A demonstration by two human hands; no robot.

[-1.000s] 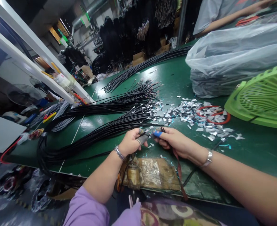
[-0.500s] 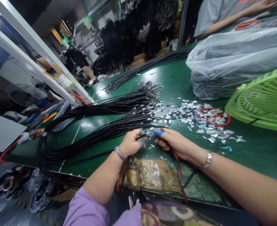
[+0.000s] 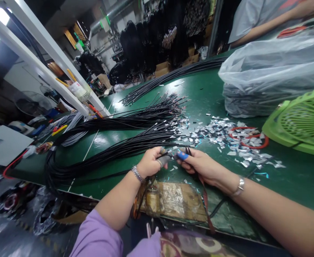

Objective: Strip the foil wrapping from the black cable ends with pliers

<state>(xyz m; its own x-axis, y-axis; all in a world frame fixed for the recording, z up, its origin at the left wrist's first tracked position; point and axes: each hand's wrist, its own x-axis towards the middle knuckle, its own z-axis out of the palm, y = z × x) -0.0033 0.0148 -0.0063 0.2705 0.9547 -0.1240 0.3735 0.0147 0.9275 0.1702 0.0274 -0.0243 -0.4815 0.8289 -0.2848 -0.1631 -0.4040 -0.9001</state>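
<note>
My left hand (image 3: 154, 161), with grey covers on its fingers, is closed around a thin black cable (image 3: 111, 175) that trails off to the left. Opposite it, my right hand (image 3: 192, 160) pinches at the cable's end, a blue cover on its thumb. A small silvery bit shows between the fingertips of both hands. Dark loops stick up behind my right thumb; what they belong to is hidden. Just beyond the hands lies a bundle of black cables (image 3: 114, 154). Behind it, a second bundle (image 3: 124, 120) has bared, reddish wire ends.
Silvery foil scraps (image 3: 221, 132) and an orange-red ring (image 3: 265, 141) lie to the right. Beyond are a green fan (image 3: 301, 121) and a clear plastic bag (image 3: 269, 78). A taped wooden board (image 3: 178, 201) sits at the near edge. Another person's arm (image 3: 269, 26) shows far right.
The whole view has shifted slightly, so things appear a little further right. Both hands stay together at the cable's end, with hardly any change in grip.
</note>
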